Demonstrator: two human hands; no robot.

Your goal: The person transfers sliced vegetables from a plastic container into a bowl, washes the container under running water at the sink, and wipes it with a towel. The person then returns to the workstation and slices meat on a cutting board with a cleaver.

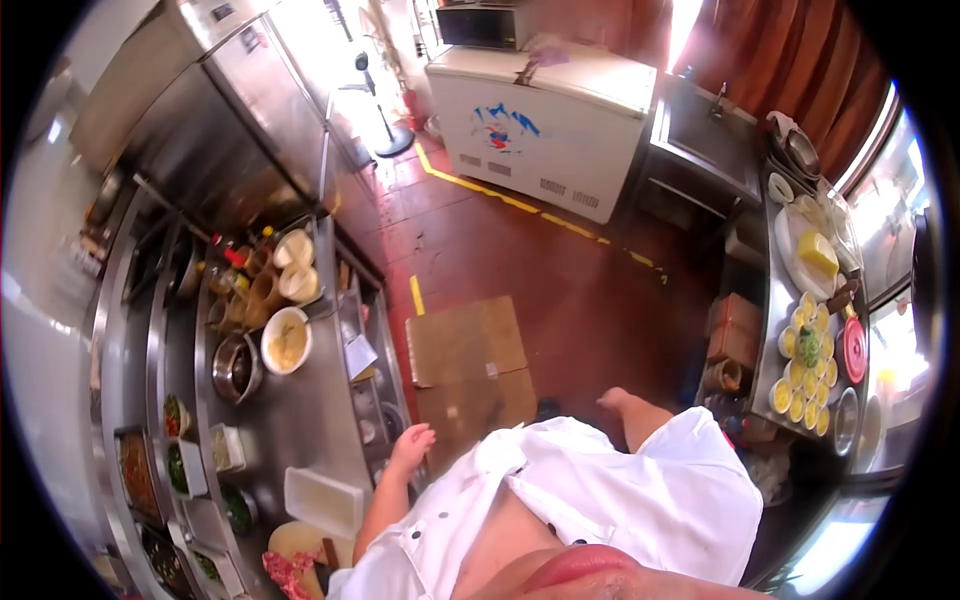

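My left hand (411,446) hangs beside the steel counter (325,400), over the floor's edge, its fingers partly curled and nothing seen in them. On the other side of my white jacket (600,500), my right hand (616,400) is held low above the red floor, small and blurred, so its fingers are hard to make out. Flattened cardboard (470,350) lies on the floor in front of me. Near my left arm are a white rectangular tray (322,500) and a round board with raw meat (290,573) and a dark-handled tool.
Bowls and bottles stand on the left counter, with a white bowl (287,341) near its edge. Ahead are a white chest freezer (545,125) and a steel sink (700,130). The right table holds several small yellow-filled cups (797,373) and a red lid (853,349).
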